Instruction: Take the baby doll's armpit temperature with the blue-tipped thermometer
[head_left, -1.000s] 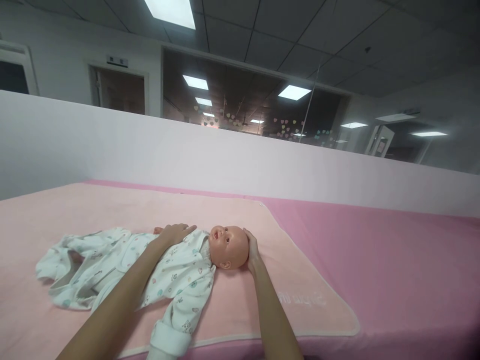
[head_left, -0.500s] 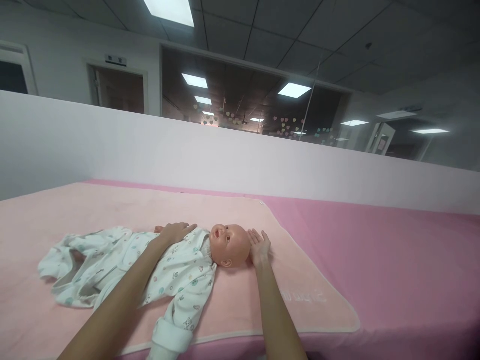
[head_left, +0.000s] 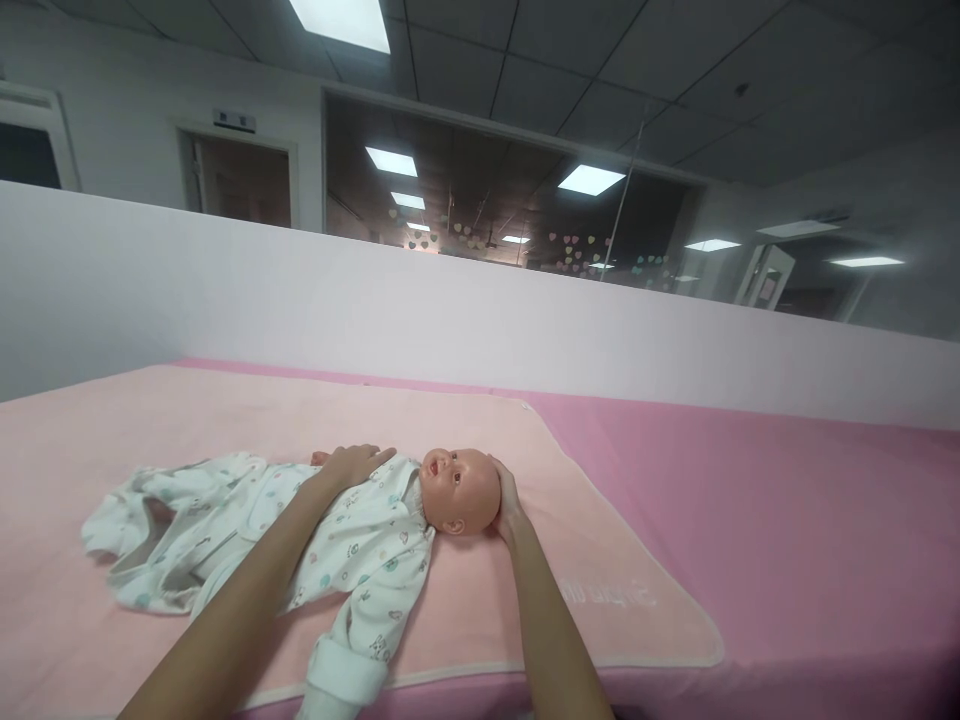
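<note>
A baby doll (head_left: 461,490) lies on its back on a peach blanket (head_left: 480,610), its head toward the right. It wears a white romper (head_left: 352,550) with a small coloured print; the sleeve nearest me hangs toward the table edge. My left hand (head_left: 352,467) rests flat across the doll's chest, fingers stretched out toward its far side. Against the crown of the doll's head, my right hand (head_left: 508,500) is cupped, with most of its fingers hidden behind and under the head. Part of the doll's far hand (head_left: 319,458) shows beyond my left wrist.
Pink cloth (head_left: 825,520) covers the surface under the blanket and extends to the right. A low white wall (head_left: 465,310) runs along the back. Behind it are a large window (head_left: 487,170) with heart stickers and a doorway (head_left: 244,185).
My right hand has moved in from beside the doll's head, where its fingers were spread, and now cups the crown. My left hand has stayed on the chest.
</note>
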